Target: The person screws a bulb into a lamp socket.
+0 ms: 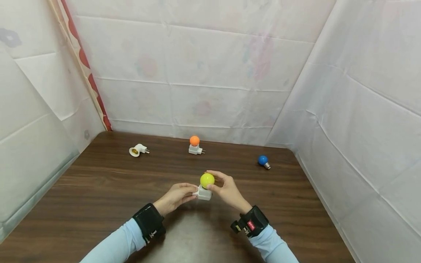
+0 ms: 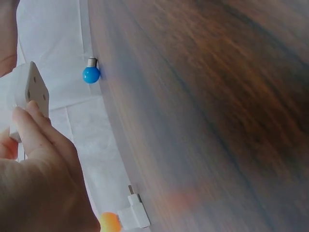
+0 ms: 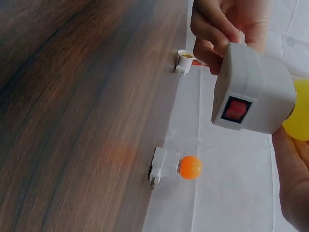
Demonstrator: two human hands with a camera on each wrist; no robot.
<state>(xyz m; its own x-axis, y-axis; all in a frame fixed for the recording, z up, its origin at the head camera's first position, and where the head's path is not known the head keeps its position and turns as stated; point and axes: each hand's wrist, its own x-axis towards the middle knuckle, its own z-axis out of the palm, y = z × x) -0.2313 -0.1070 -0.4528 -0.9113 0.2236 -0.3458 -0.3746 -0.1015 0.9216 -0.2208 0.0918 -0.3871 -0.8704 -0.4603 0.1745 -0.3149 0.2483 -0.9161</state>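
Note:
My left hand (image 1: pixel 177 197) pinches a white plug-in bulb socket (image 1: pixel 204 193) by its plug side, raised over the table. A red rocker switch (image 3: pixel 236 109) shows on the socket's face in the right wrist view. Above the socket sits a yellow bulb (image 1: pixel 207 180), its base down at the socket's mouth. The thumb and fingers of my right hand (image 1: pixel 229 190) grip the yellow bulb from the right. In the left wrist view the socket body (image 2: pixel 30 92) hides the bulb.
Toward the back of the brown table (image 1: pixel 98 204), an orange bulb (image 1: pixel 194 140) stands in another white socket (image 1: pixel 195 149). At the back left lies a white angled socket (image 1: pixel 139 149) with a plug. A blue bulb (image 1: pixel 263 160) lies back right. White sheets (image 1: pixel 197 73) hang around the table.

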